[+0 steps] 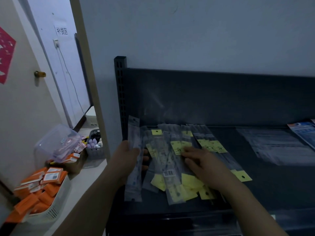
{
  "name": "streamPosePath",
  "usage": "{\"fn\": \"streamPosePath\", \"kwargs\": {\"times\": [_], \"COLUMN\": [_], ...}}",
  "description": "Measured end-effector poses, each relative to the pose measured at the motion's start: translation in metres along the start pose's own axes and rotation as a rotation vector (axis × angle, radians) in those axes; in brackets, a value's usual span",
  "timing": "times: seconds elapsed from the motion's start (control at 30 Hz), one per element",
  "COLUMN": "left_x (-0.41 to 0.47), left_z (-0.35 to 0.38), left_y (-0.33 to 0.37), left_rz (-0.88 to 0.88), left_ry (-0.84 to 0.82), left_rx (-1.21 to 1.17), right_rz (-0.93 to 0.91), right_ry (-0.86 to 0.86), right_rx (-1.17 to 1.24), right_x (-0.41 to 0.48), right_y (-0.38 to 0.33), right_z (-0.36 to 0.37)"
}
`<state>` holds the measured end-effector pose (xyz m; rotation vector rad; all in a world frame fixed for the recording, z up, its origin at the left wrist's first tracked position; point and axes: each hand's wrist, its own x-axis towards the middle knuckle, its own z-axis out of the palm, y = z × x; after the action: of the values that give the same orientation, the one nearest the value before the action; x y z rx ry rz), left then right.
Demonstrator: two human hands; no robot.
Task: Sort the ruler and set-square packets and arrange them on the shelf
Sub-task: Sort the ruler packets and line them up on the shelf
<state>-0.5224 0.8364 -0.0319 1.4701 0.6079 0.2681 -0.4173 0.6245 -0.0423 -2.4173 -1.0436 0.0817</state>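
Several clear ruler packets with yellow header cards lie fanned out in a loose pile on the dark shelf. My left hand grips one long clear ruler packet at the pile's left edge, held roughly upright along the shelf post. My right hand rests on the pile with its fingers spread over a yellow label. Wider clear set-square packets lie flat at the shelf's right, apart from the rulers.
A blue-printed packet sits at the far right of the shelf. Left of the shelf post, a ledge holds a white basket of orange boxes, a clear plastic tub and a small grey basket.
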Motion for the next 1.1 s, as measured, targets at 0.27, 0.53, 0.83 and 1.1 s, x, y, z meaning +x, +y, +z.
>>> {"fn": "streamPosePath", "kwargs": {"times": [0.27,0.53,0.83,1.1], "left_x": [-0.008,-0.018,-0.032,-0.033], "left_z": [0.002,-0.005,-0.009,-0.008], "left_y": [0.004,0.003,0.012,0.011], "left_rz": [-0.092,-0.094,0.002,0.073], "left_ry": [0.027,-0.024,-0.195,-0.324], "left_rx": [-0.266,-0.345,-0.342,-0.204], "right_rz": [0.044,0.282,0.173,0.334], "right_ry": [0.160,0.050,0.180,0.050], "right_rx": [0.077,-0.065,0.485,1.246], "right_x": [0.014,0.042,0.039,0.041], "right_y": [-0.025,-0.048,-0.080,-0.084], "right_z": [0.009,0.031,0.012,-0.001]}}
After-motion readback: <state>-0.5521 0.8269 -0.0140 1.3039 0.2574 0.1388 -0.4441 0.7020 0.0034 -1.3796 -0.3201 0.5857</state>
